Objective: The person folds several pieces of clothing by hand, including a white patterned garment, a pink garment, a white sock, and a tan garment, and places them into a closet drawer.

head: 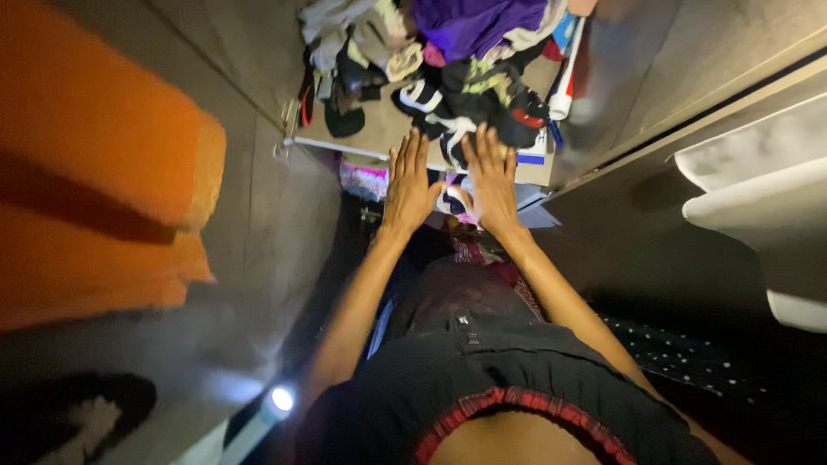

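Both hands — left [408,182], right [491,182] — flat by the clothes heap [448,60]

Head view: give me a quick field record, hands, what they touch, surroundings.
left hand: flat, fingers spread, on the cardboard box
right hand: flat, fingers spread, at the clothes pile
holding: nothing in either hand
box contents: mixed clothes, purple cloth on top
left side: orange cloth
lighting: dim, small lamp low down
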